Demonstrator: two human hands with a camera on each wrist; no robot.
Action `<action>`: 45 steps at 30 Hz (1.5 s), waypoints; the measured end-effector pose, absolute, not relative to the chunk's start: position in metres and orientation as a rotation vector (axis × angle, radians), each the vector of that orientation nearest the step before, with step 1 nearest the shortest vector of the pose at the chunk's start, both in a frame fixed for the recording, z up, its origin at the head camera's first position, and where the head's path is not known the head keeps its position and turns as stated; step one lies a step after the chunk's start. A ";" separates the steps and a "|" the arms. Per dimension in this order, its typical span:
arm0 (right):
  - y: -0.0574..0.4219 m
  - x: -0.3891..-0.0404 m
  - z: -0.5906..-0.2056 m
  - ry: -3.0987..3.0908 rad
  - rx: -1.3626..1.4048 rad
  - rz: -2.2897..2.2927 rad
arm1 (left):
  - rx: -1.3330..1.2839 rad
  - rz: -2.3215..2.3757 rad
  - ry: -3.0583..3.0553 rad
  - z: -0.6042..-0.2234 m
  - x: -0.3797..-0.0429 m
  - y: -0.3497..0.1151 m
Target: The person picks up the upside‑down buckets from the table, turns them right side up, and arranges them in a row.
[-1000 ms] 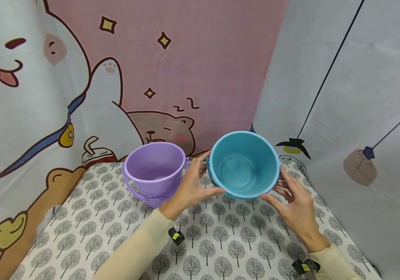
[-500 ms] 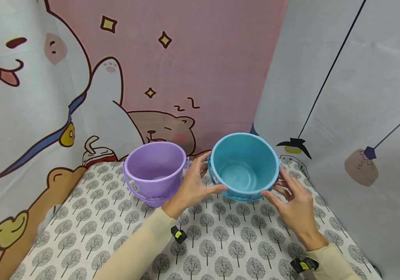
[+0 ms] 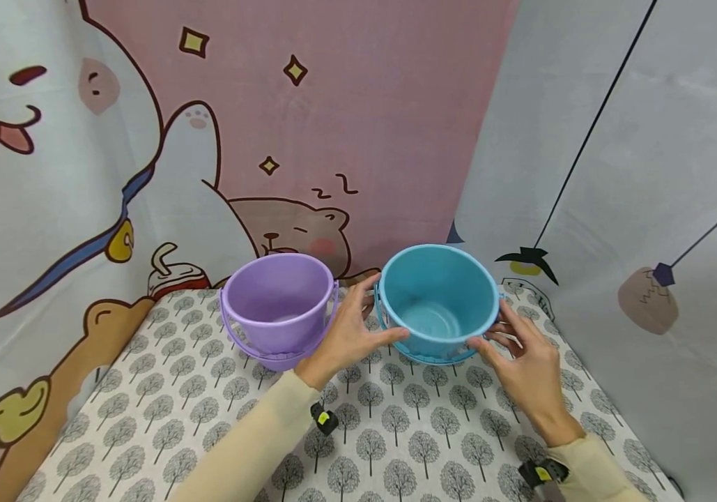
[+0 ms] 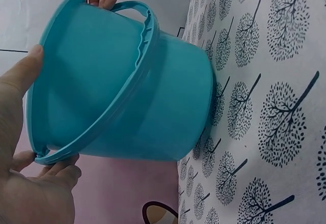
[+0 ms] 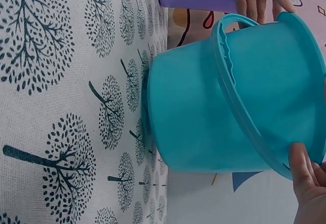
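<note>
A turquoise plastic bucket [image 3: 438,344] is held by the rim between both hands, its opening tipped a little toward the head camera. My left hand [image 3: 353,331] grips its left side, thumb along the front rim and fingers by the handle joint. On the opposite side my right hand [image 3: 526,373] holds the rim in the same way. The bucket's handle [image 4: 116,107] hangs down across the front. In the right wrist view the base of the bucket [image 5: 198,107] is right at the cloth. Its inside looks bare.
A purple bucket [image 3: 283,337] with its handle lowered stands just left of my left hand. Tree-patterned cloth [image 3: 371,446] covers the table. Behind it hangs a pink cartoon curtain [image 3: 383,125], and a grey one [image 3: 590,174] stands at the right.
The turquoise bucket has tipped back toward upright and come down slightly, so more of its front wall and handle shows. Both hands keep their grip. The purple bucket has not moved.
</note>
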State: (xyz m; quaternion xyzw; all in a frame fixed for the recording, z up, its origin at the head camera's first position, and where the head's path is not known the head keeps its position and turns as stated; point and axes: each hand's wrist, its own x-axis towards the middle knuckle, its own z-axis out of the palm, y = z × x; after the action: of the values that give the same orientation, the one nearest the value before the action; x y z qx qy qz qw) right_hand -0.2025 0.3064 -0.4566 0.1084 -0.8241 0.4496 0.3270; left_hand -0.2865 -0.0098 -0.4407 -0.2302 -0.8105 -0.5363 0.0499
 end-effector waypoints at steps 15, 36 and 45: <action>0.309 -0.204 -0.462 -2.133 0.223 1.169 | -0.671 -1.682 -2.463 -0.443 -0.286 0.001; 0.303 -0.204 -0.459 -2.180 0.134 1.113 | -0.680 -1.541 -2.588 -0.444 -0.293 0.007; 0.303 -0.205 -0.460 -2.163 0.165 1.023 | -0.677 -1.473 -2.637 -0.442 -0.291 0.004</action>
State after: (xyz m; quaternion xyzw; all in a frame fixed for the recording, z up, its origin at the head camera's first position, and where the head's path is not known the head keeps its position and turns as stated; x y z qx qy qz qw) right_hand -0.2051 0.3035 -0.4598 0.0640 -0.8403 0.3975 0.3629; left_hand -0.2907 0.0041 -0.4417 -0.2188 -0.8517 -0.4757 0.0231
